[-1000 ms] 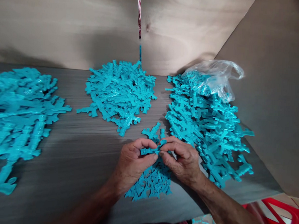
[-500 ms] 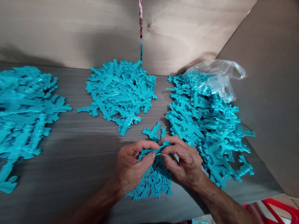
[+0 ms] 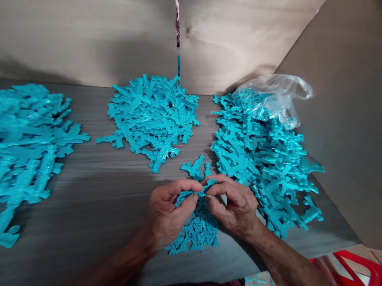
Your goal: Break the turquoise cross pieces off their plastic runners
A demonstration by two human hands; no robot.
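Near the front middle of the table, my left hand [image 3: 173, 208] and my right hand [image 3: 234, 203] meet over a small turquoise piece [image 3: 208, 185]. Thumb and fingers of each hand pinch it, one hand at each side, and partly hide it. Beneath and between the hands lies a pile of small turquoise scraps [image 3: 199, 231]. Just beyond the fingertips are a few loose turquoise pieces [image 3: 193, 166].
Larger turquoise heaps lie at the left [image 3: 24, 138], the back middle [image 3: 152, 115] and the right [image 3: 257, 150]. A clear plastic bag [image 3: 276, 98] rests on the right heap. A red plastic object [image 3: 357, 275] stands below the table [image 3: 103, 224].
The view has shifted slightly. Both hands hold nearly the same pose around the piece, and the near edge of the scrap pile looks a little different at its left.
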